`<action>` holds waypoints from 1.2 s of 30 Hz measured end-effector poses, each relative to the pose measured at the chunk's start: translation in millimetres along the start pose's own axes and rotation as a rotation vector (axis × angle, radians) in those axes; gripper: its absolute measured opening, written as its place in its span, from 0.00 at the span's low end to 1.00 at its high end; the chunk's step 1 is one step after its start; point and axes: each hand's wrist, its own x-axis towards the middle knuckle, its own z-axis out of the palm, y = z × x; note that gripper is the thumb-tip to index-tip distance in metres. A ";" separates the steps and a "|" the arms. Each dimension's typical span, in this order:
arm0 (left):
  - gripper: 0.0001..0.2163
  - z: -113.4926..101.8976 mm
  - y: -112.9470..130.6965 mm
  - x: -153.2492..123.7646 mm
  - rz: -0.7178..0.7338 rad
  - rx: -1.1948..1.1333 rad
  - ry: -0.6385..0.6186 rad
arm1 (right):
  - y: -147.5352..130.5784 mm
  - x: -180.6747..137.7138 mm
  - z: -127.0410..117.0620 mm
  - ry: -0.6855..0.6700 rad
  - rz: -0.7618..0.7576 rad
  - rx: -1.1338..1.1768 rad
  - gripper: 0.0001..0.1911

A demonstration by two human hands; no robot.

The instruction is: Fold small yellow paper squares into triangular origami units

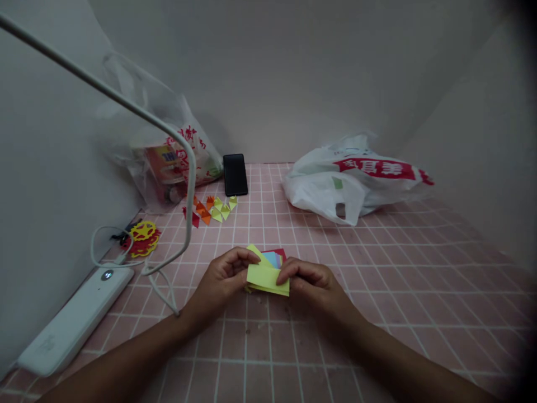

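A folded strip of yellow paper [267, 278] is pinched between my two hands, close above the table. My left hand [229, 274] grips its left end with thumb and fingers. At the right end, my right hand [310, 280] has its thumb and index finger closed on the same paper. Just behind lies a small stack of coloured paper [273, 258], with blue, red and yellow sheets showing; my hands and the strip partly cover it. Several small folded paper pieces [205, 215] in red, orange and yellow lie farther off to the left.
A black phone [235, 174] lies near the wall. Plastic bags stand at the back left [201, 151] and back right [356, 179]. On the left are a white power strip [78, 319], a looping white cable [191, 184] and red-and-yellow cut-outs [142, 238].
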 end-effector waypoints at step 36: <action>0.11 1.1 -1.1 -0.7 -0.116 0.065 0.015 | -3.9 -0.1 0.4 -0.145 -0.324 -0.464 0.13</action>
